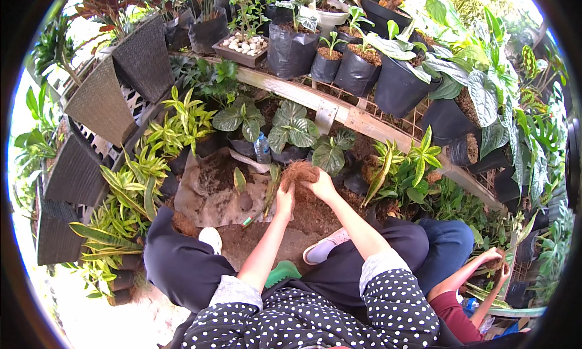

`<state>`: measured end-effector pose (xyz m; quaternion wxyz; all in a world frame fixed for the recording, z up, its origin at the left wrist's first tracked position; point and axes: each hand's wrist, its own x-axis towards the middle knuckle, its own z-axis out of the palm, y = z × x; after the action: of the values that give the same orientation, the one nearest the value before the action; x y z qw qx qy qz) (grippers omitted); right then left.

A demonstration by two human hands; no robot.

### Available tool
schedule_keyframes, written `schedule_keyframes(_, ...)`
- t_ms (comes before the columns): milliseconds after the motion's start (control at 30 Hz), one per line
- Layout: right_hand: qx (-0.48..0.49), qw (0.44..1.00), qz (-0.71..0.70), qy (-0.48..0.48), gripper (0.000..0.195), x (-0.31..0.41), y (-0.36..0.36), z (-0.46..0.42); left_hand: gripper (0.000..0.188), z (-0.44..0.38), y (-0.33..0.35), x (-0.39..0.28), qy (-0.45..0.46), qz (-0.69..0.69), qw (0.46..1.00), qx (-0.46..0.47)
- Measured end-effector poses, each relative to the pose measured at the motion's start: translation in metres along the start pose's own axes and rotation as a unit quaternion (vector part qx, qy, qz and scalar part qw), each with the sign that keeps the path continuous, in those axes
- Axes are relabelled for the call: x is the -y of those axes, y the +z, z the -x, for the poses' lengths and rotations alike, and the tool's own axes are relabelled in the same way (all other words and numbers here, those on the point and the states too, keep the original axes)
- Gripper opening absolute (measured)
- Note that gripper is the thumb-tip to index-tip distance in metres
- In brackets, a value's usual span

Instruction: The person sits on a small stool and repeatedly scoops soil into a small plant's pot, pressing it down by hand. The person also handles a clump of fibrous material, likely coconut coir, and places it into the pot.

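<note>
A bundle of brown coconut fibre (302,172) is held between my two hands in front of me. My left hand (285,197) grips its lower left side, and my right hand (322,185) grips its right side. Below and to the left of the bundle, a sheet of worn sacking (200,199) lies on the ground with dark soil on it. On that sheet stands a small snake plant cutting (240,181) with a round dark base (245,201). Long variegated leaves (272,190) lie just left of my left hand, near a small green and white object (247,221).
A clear plastic bottle (262,149) stands beyond the sheet. Potted plants in black bags (291,51) line a wooden-edged rack (291,89); dark planters (100,99) stand at left. More fibre (183,224) lies by my left knee. At right, a co-worker's hands (499,261) hold fibre.
</note>
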<state>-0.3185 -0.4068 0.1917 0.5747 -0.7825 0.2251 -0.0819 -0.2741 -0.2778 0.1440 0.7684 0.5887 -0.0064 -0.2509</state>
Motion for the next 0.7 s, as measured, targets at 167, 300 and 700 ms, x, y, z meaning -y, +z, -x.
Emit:
schedule_keyframes(167, 0.009, 0.998, -0.029, 0.05, 0.044, -0.029, -0.015, -0.017, 0.035, 0.003, 0.003, 0.004, -0.092, 0.077, 0.992, -0.027)
schedule_keyframes(300, -0.015, 0.964, -0.226, 0.136, 0.046, -0.017, -0.016, -0.019, 0.037, -0.005, -0.006, 0.017, -0.047, 0.128, 0.99, 0.048)
schedule_keyframes(700, 0.105, 0.99, -0.091, 0.018, 0.031, 0.008, -0.01, -0.007, 0.026, -0.013, -0.011, 0.015, -0.006, 0.08, 0.997, -0.01)
